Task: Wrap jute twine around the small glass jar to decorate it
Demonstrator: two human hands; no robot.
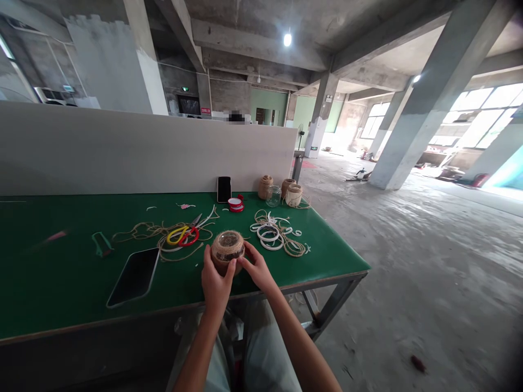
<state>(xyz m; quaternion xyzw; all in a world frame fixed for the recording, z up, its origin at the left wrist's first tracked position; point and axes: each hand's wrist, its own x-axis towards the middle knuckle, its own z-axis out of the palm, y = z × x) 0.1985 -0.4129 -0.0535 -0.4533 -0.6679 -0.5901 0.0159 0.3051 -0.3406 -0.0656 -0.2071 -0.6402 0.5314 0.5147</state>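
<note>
While the left hand (216,286) and right hand (256,267) grip a round twine-wrapped glass jar (227,251), the green bench (53,277) stands on a bare concrete floor (408,283).

Daylight floods through the windows (478,117) at far right, glaring white, while one ceiling lamp (287,39) glows overhead and the left side stays dimmer. A wide-angle lens bends the edges, and the concrete floor (412,272) smears into blur near the darkened right corner.
</note>
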